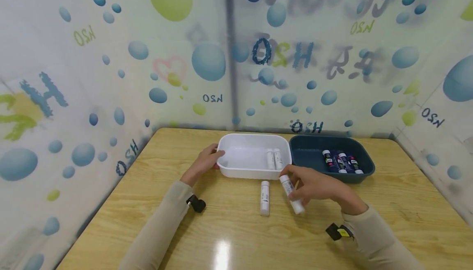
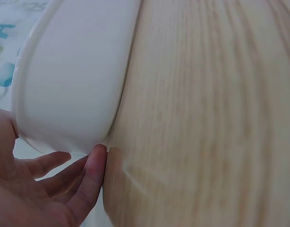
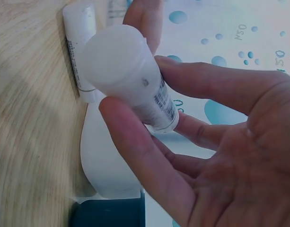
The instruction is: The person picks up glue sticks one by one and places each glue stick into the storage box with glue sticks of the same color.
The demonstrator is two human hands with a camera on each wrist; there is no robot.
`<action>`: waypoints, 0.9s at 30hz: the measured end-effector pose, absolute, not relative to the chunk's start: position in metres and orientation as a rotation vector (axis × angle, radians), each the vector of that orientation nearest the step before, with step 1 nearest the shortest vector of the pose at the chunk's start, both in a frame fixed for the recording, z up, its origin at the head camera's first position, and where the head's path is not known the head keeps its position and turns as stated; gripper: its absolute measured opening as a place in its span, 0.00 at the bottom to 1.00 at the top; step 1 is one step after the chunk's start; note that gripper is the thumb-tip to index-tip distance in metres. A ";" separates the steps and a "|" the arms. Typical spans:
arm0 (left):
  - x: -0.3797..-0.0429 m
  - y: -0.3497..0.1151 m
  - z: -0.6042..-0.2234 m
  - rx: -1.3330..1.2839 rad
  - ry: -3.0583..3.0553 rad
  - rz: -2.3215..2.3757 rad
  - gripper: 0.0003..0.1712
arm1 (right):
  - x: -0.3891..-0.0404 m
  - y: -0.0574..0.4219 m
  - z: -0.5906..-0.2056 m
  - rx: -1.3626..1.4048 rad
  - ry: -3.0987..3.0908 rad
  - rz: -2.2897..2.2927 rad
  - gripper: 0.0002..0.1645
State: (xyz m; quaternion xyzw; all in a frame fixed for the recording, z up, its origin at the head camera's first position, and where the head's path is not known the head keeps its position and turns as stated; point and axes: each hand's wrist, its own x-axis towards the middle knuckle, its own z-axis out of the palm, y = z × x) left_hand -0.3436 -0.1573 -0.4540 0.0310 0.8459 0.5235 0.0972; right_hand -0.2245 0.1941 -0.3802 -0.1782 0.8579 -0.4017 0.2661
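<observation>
A white tray (image 1: 236,172) stands on the table, and my left hand (image 1: 203,162) holds its left end, thumb over the rim and fingers against the outer wall (image 2: 74,94). My right hand (image 1: 318,184) grips a white cylindrical bottle (image 1: 297,205) with a printed label, tilted above the table in front of the tray's right corner. The right wrist view shows thumb and fingers around this bottle (image 3: 118,66). Another white bottle (image 1: 265,198) lies on the table to its left. Inside the tray, two white bottles (image 1: 274,159) lie side by side at the right end.
Against the white tray's right side stands a dark teal tray (image 1: 308,155) with several dark bottles (image 1: 341,161) that have white caps. The wooden table (image 1: 177,237) meets a patterned wall covering (image 1: 207,109) behind the trays.
</observation>
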 end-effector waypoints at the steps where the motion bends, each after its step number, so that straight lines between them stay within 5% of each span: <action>1: -0.344 -0.157 -0.454 0.095 2.503 1.552 0.30 | -0.225 0.194 -0.380 -0.483 2.319 -1.086 0.36; 27: -0.346 -0.161 -0.457 0.121 2.502 1.544 0.31 | -0.246 0.201 -0.334 -0.543 2.399 -1.113 0.37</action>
